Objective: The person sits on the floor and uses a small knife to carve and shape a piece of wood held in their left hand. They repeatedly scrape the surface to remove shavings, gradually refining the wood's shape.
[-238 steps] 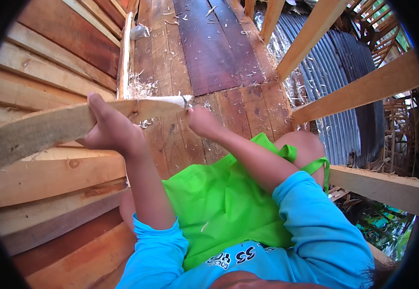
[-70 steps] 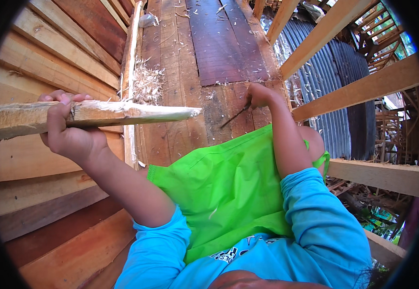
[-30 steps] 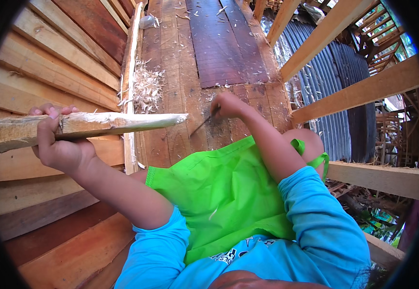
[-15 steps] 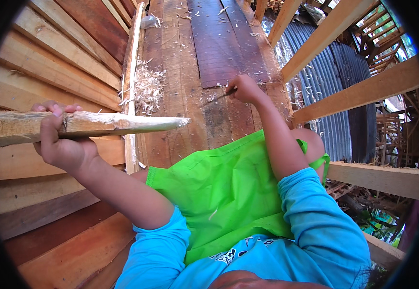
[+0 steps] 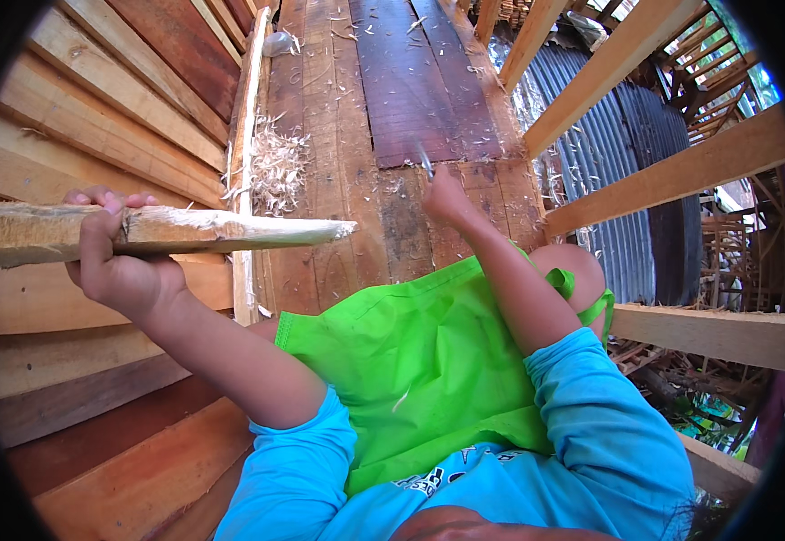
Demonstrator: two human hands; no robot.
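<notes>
My left hand [image 5: 126,261] is wrapped round a pale wooden pole [image 5: 221,232], which lies level across the left side. The pole's right end is whittled to a taper, with lighter freshly cut wood. To the right of that tip, my right hand [image 5: 447,196] is closed on a knife [image 5: 426,162]. Its thin blade is blurred and points away from me, apart from the pole. The knife's handle is mostly hidden in my fist. A bright green apron [image 5: 428,352] covers my lap below both hands.
Curled wood shavings [image 5: 279,167] are heaped on the plank floor [image 5: 320,117] beside a light wooden beam [image 5: 245,135]. A plank wall [image 5: 104,117] rises at the left. Wooden rails [image 5: 672,180] and corrugated metal sheets [image 5: 622,126] stand at the right.
The knife has swung from pointing left toward the pole's tip to pointing away from me. My right hand has dropped slightly nearer and left. My left hand and the pole stay nearly still.
</notes>
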